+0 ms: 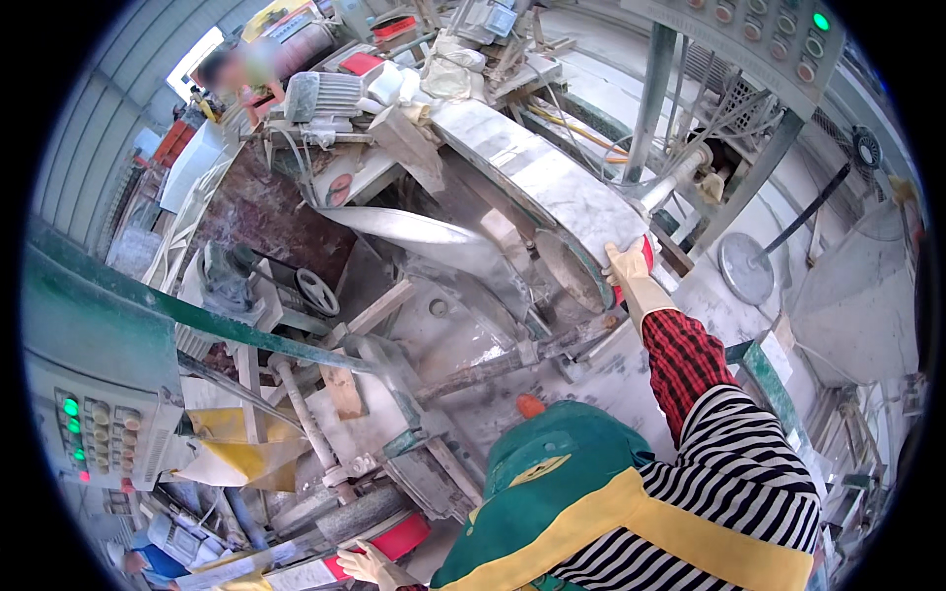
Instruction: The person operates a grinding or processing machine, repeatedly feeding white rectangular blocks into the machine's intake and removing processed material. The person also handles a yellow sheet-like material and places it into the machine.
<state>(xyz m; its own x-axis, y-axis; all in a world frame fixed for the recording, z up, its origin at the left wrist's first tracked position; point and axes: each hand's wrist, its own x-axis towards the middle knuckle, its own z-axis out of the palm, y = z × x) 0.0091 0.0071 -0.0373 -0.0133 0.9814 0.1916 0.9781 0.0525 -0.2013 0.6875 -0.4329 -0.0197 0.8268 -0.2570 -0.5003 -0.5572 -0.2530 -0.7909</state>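
My right hand (628,266), in a cream glove with a red checked sleeve cover, reaches up and grips the near end of a long white marble strip (532,172) lying on the stone-cutting machine. A red part (646,246) shows just behind the fingers. A round grey disc (572,271) sits under that end of the strip. My left hand (370,568), also gloved, is at the bottom edge with fingers spread, touching a red block (402,538) beside a grey roller (350,512). A green and yellow apron (581,492) covers my front.
A control panel (94,433) with lit green buttons stands at left, another panel (788,34) at top right. A handwheel (317,291), a motor (325,94), wood blocks and a green beam (197,315) crowd the machine. Another person (236,64) is far back.
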